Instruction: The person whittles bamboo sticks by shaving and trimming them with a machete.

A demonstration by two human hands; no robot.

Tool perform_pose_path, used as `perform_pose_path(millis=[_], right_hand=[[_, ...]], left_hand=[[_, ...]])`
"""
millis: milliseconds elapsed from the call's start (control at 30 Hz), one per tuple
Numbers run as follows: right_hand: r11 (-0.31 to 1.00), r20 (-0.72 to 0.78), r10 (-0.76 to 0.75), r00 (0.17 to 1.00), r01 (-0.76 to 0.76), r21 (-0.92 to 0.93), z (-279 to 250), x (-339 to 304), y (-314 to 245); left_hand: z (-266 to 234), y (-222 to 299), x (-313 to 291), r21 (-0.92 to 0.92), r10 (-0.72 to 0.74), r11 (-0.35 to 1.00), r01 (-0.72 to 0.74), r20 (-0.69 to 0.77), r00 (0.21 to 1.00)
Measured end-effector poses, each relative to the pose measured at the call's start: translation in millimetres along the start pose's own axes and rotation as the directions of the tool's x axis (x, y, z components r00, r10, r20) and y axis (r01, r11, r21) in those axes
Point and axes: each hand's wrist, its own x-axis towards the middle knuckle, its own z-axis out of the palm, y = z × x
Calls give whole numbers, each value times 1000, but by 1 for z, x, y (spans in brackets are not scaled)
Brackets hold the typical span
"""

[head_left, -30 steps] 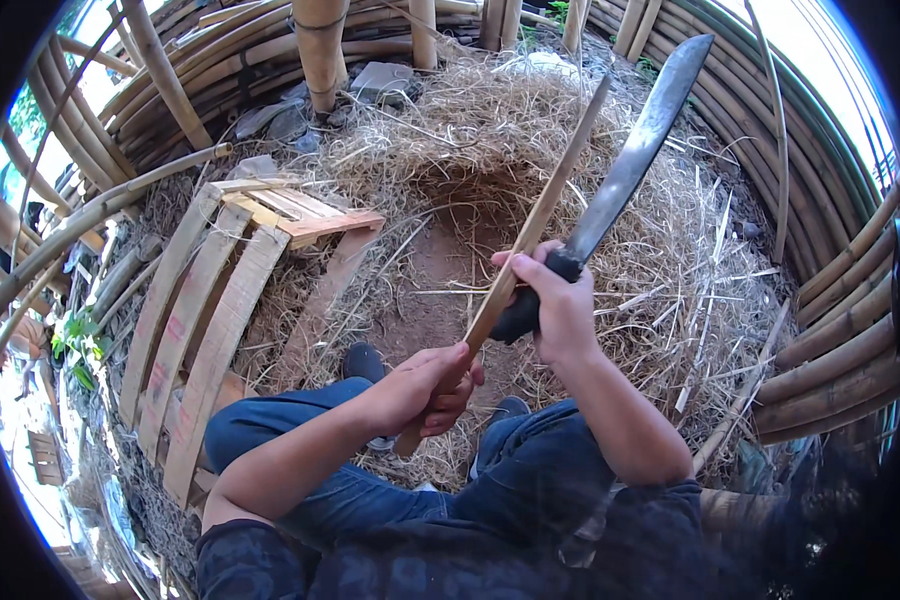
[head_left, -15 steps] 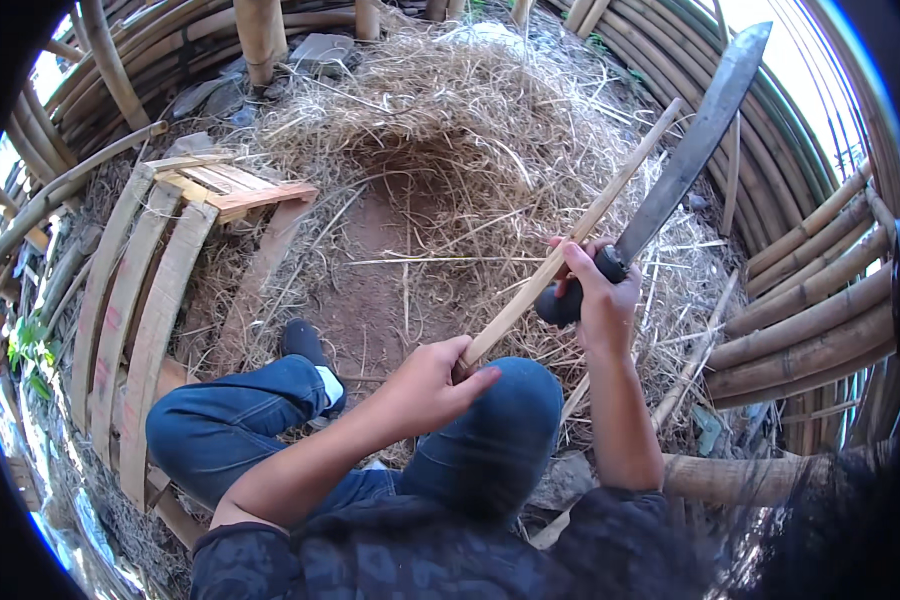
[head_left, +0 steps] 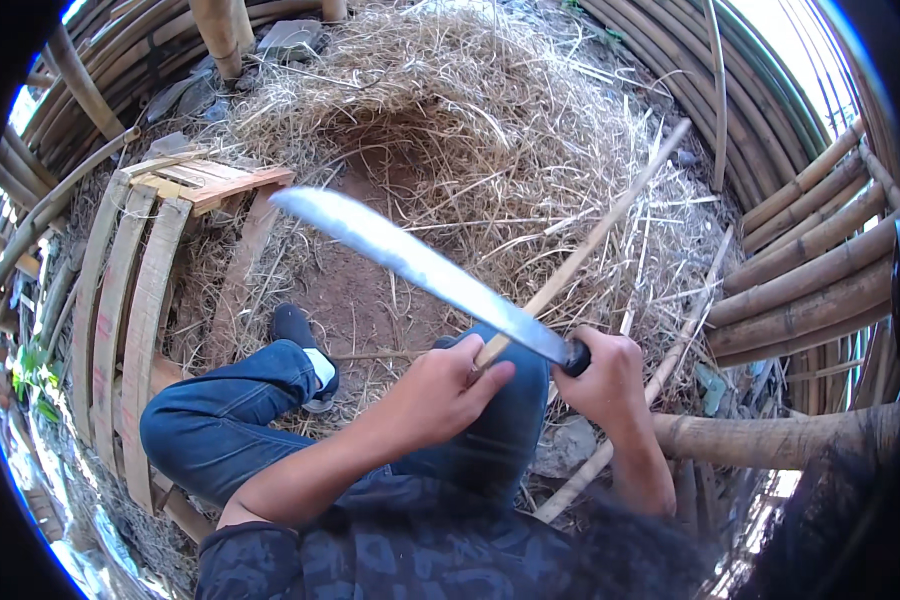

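My left hand (head_left: 457, 388) is closed round the near end of a long, pale wooden stick (head_left: 592, 243), which slants up and away to the right over my bent knee. My right hand (head_left: 610, 375) grips the black handle of a machete (head_left: 410, 262). Its broad steel blade points to the far left and crosses over the stick just beyond my left hand. Whether the edge touches the wood I cannot tell. My left fingertips are partly hidden behind the stick.
Dry straw (head_left: 530, 130) covers much of the ground around a patch of bare reddish soil (head_left: 360, 270). A slatted wooden crate (head_left: 155, 300) stands at the left. Bamboo rails (head_left: 810, 290) close in the right side, and a thick bamboo pole (head_left: 770, 437) lies beside my right forearm.
My right hand has come down and nearer, swinging the machete from pointing far right to pointing far left across the stick. My left hand keeps its hold on the stick.
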Motion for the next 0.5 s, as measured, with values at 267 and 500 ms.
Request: perform_pose_path(millis=[267,500], right_hand=[[986,192,-14,981,45,-158,2,-10,-9],[968,138,21,990,14,-250,13,-3,22]], left_hand=[[12,13,-14,299,-25,954,17,22,999],[12,9,-21,297,-97,952,74,62,993]])
